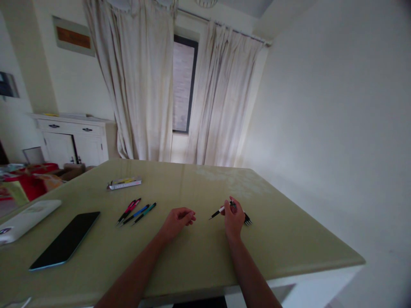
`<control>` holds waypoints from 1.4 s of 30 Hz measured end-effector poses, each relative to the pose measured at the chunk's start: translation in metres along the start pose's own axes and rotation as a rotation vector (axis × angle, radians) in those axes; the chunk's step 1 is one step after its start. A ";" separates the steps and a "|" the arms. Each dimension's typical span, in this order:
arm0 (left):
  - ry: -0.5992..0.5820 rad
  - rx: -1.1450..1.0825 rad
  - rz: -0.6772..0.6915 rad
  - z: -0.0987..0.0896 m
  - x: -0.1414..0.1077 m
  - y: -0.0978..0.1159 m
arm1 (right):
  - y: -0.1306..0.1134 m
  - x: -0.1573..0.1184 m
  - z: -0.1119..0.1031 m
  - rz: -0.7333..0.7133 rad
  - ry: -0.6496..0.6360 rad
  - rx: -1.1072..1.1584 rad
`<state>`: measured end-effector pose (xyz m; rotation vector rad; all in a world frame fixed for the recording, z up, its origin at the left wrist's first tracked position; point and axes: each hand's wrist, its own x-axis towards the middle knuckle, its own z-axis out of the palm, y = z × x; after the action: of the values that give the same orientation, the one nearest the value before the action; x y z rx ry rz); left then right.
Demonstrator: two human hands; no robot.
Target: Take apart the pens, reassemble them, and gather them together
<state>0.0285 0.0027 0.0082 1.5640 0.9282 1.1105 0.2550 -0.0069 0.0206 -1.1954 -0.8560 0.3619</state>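
White-barrelled pen (218, 211), inward of the surface's (199, 261) front edge, is clamped between fingers of the right hand (234, 216), tip leftward, apparently to clear the black pens (248, 220) alongside; left hand (177, 220) loosely curled, nothing visible inside.

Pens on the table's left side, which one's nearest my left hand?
The teal pen, alone in that colour, at the group's right edge; the others, the blue pen included, lie farther left.

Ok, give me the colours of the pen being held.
The held pen is white and black where visible, best seen in the head view.
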 end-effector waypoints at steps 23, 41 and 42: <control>0.092 0.037 0.036 -0.006 0.004 -0.001 | -0.001 0.009 -0.008 0.039 0.168 0.122; 0.310 1.268 -0.089 -0.132 -0.036 -0.017 | 0.059 0.140 -0.080 -0.172 -0.421 -1.059; 0.294 1.263 -0.110 -0.137 -0.038 -0.021 | 0.062 0.140 -0.080 -0.174 -0.436 -1.061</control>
<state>-0.1141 0.0103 -0.0050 2.2734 2.1348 0.6426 0.4160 0.0544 0.0086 -2.0277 -1.6206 -0.0144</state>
